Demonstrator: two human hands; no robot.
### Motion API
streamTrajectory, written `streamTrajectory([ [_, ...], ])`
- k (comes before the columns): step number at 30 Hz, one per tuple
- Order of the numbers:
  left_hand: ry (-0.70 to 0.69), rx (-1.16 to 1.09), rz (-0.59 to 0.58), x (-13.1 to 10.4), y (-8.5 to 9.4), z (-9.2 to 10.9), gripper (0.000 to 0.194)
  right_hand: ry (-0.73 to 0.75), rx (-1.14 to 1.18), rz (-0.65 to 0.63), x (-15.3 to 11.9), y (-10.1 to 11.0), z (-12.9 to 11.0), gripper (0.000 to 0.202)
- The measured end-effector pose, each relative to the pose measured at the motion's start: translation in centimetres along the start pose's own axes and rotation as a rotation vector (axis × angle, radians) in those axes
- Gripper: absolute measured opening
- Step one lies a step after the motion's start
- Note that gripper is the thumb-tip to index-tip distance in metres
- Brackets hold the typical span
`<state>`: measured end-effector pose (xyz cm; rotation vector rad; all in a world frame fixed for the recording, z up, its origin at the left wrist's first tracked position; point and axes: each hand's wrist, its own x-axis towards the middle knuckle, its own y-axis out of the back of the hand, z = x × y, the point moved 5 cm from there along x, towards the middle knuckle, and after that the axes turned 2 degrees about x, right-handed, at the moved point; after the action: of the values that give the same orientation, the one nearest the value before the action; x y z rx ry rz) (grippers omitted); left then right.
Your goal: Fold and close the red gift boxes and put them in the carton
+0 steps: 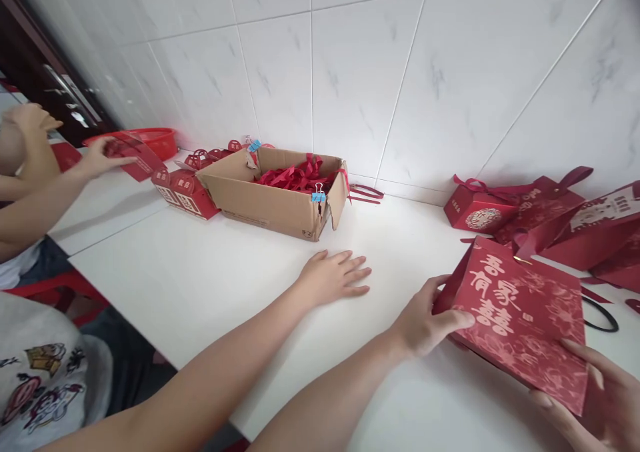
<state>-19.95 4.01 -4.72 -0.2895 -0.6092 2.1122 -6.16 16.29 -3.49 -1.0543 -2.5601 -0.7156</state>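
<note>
The left hand [424, 322] and right hand [618, 391] both gripped the red box [525, 325], tilted over the table [395, 239] just in front of other boxes [481, 213], apparently a shaping step whose next move seemed to call for even pressure from both sides to square the walls.

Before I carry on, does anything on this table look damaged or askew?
Yes: the cardboard box looks damaged. Its near right corner is split, with a flap sticking outward beside a blue binder clip. The held red gift box shows no obvious damage.
</note>
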Motion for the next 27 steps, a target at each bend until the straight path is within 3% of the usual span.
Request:
streamTrajectory([
  [2, -0.046, 0.099, -0.006, -0.4, -0.9, 0.2, 0.06, 0.031, -0.026, -0.071, 0.1, 0.0, 0.2, 0.052],
  [4, -0.031, 0.144, 0.051, -1.0, -0.1, 1.3, 0.054, 0.072, -0.003, -0.138, 0.1, -0.1, 0.3, 0.057],
  [6, -0.038, 0.231, 0.28, -2.1, 2.5, 3.5, 0.041, 0.07, 0.047, -0.162, 0.0, -0.2, 0.2, 0.057],
  [7, -0.039, 0.275, 0.483, -2.9, 4.6, 4.9, 0.033, 0.039, 0.07, -0.154, 0.0, -0.3, 0.2, 0.055],
  [10, -0.057, 0.292, 0.655, -4.7, 9.1, 8.5, 0.034, -0.064, 0.153, -0.135, -0.3, -0.9, 0.0, 0.05],
  [11, -0.042, 0.285, 0.664, -5.0, 10.4, 9.2, 0.032, -0.076, 0.185, -0.144, -0.4, -1.2, -0.1, 0.05],
  [14, 0.046, 0.26, 0.399, -4.5, 12.2, 9.2, 0.03, -0.038, 0.245, -0.206, -0.4, -1.8, -0.3, 0.048],
  [16, 0.017, 0.345, 0.312, -4.3, 12.9, 9.0, 0.027, -0.016, 0.248, -0.234, -0.3, -2.0, -0.3, 0.047],
  [24, -0.127, 0.613, 0.31, -4.1, 13.7, 9.7, 0.027, 0.009, 0.266, -0.27, -0.2, -2.3, -0.2, 0.047],
  [27, -0.179, 0.617, 0.455, -4.3, 14.6, 9.8, 0.022, -0.028, 0.266, -0.25, -0.4, -2.3, -0.2, 0.049],
])
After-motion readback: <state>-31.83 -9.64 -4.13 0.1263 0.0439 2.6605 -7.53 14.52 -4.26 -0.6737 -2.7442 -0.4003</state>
